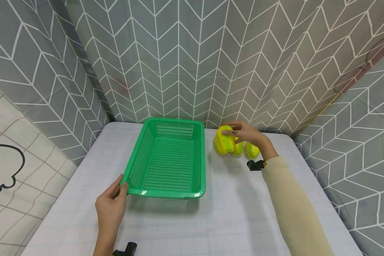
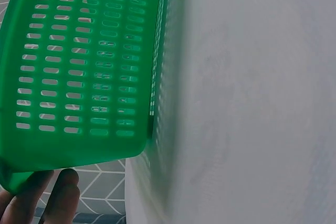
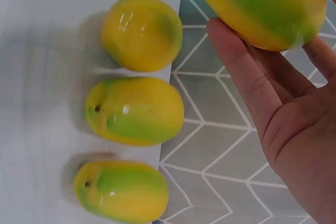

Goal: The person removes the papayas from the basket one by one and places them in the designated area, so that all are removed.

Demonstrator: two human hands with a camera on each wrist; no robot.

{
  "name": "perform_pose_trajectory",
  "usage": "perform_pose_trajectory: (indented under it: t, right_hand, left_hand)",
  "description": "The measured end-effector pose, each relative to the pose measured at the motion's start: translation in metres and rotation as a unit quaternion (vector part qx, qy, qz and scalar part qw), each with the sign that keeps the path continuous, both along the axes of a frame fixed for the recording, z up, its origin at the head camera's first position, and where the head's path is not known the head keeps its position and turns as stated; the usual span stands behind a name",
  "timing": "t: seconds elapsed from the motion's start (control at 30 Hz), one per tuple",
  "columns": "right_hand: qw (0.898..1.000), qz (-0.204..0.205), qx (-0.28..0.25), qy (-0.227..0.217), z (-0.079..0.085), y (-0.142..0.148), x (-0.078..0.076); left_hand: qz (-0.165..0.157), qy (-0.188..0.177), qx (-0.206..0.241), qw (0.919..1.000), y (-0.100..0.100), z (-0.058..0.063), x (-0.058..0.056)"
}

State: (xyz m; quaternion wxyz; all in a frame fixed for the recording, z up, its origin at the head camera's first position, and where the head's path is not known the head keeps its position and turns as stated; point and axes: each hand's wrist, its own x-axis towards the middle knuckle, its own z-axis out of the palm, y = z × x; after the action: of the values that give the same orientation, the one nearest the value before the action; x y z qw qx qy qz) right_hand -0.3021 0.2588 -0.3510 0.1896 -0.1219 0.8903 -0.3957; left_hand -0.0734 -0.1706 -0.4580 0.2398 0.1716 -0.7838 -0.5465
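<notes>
My left hand (image 1: 110, 204) pinches the near left corner of a green plastic basket (image 1: 203, 160), thumb over the rim. In the left wrist view, fingertips (image 2: 62, 195) show beside the slotted wall of the basket (image 2: 73, 148). My right hand (image 1: 248, 135) holds a glossy yellow-green mango (image 3: 268, 9) between thumb and fingers, above the back of the table. Below it, three more mangoes lie in a row in the right wrist view: a rounder-looking one (image 3: 142, 34), a middle one (image 3: 135, 111) and a last one (image 3: 123, 190).
The table (image 1: 224, 220) has a white cover with faint grid lines. Grey chevron-patterned cloth (image 1: 192, 60) stands right behind its back edge and along both sides. A small black device (image 1: 256, 165) is strapped at the right wrist, another (image 1: 127, 249) at the left.
</notes>
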Motion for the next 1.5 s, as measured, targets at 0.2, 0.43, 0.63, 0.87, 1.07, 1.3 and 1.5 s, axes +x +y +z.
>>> perform_pose_trajectory:
  t: [0.2,0.43,0.63,0.87,1.07,1.3,1.5]
  right_hand:
    - [1.0,-0.003,-0.01,-0.003,0.001,0.011,0.003]
    - [1.0,-0.017,-0.004,0.007,0.002,0.023,0.006]
    - [0.999,-0.031,-0.004,0.009,-0.001,0.034,0.005]
    - [0.998,-0.056,-0.003,0.0,-0.004,0.049,0.008]
    - [0.997,-0.073,-0.004,0.0,-0.007,0.06,0.01]
    - [0.997,-0.081,-0.009,-0.004,-0.009,0.073,0.013]
    - [0.996,-0.088,-0.016,-0.004,-0.017,0.087,0.011]
  left_hand:
    - [0.001,0.0,0.003,1.0,0.0,0.001,0.0]
    - [0.001,0.005,0.001,1.0,0.001,0.002,0.0]
    - [0.001,0.007,-0.002,1.0,0.001,0.002,-0.001]
    - [0.003,0.006,0.001,1.0,0.001,0.003,0.0]
    - [0.002,0.008,0.001,1.0,0.001,0.001,-0.001]
    - [0.002,0.007,0.001,1.0,0.001,0.001,-0.001]
    - [0.006,0.0,-0.004,1.0,0.002,0.001,-0.001]
